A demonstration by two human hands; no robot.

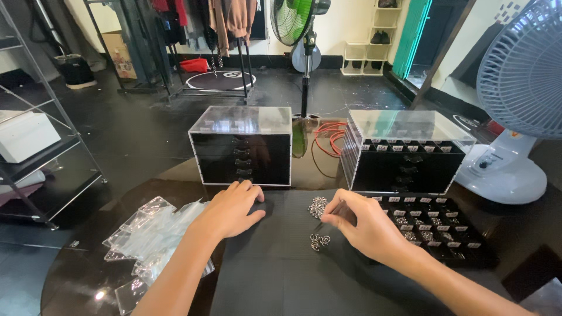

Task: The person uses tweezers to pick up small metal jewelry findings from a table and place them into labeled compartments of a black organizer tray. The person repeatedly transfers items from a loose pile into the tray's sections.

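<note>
Head view: right hand (367, 229) pinching thin dark tweezers (331, 215), long axis slanting down-left toward small silver metal ring cluster (319, 241) just beside fingertips on black mat (275, 275). Second silver pile (317, 206) just above. Left hand (231, 210) flat, fingers loosely spread, farther off, near clear plastic bags (152, 234).

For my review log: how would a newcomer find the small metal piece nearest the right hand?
Start at the dark mat before the two black drawer boxes. The right hand rests there; just left of its fingers lies a small silver metal piece, alone, nearer the person than the bigger silver pile.
</note>
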